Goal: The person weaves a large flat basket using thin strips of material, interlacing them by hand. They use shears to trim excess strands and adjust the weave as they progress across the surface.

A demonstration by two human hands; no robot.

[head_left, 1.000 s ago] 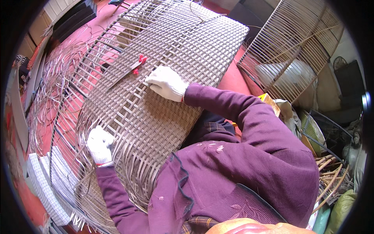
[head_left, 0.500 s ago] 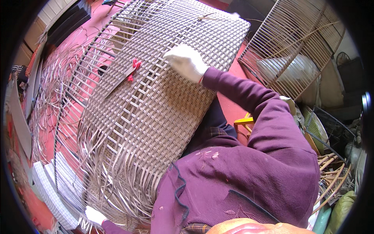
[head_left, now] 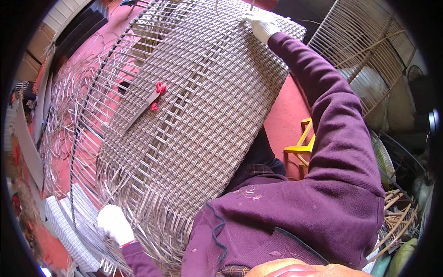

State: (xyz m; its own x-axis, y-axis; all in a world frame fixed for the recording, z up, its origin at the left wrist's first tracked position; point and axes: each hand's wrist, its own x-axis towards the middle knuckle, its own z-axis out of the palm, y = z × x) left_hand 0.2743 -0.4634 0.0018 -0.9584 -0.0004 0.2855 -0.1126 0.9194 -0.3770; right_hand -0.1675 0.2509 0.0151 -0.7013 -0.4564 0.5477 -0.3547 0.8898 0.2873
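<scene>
Saw red floor (head_left: 295,106) beneath a woven panel (head_left: 217,124), slanting from lower left to upper right in front of the torso (head_left: 281,212). Noted a glossy grey-brown weave, tight on the right, with a ladder-like open band running diagonally through the middle and bare rungs along the left edge. Noticed a shaggy near end of loose strands (head_left: 159,226), long and curling. Spotted red-handled scissors (head_left: 146,107) on the weave left of the band, blades toward the near end. Found the gloved left hand (head_left: 114,225) beside the strands, with fingers hidden; could not tell spread or hold. Saw the gloved right hand (head_left: 261,25) at the band's far end, bent close to the weave; could not make out anything gripped.
</scene>
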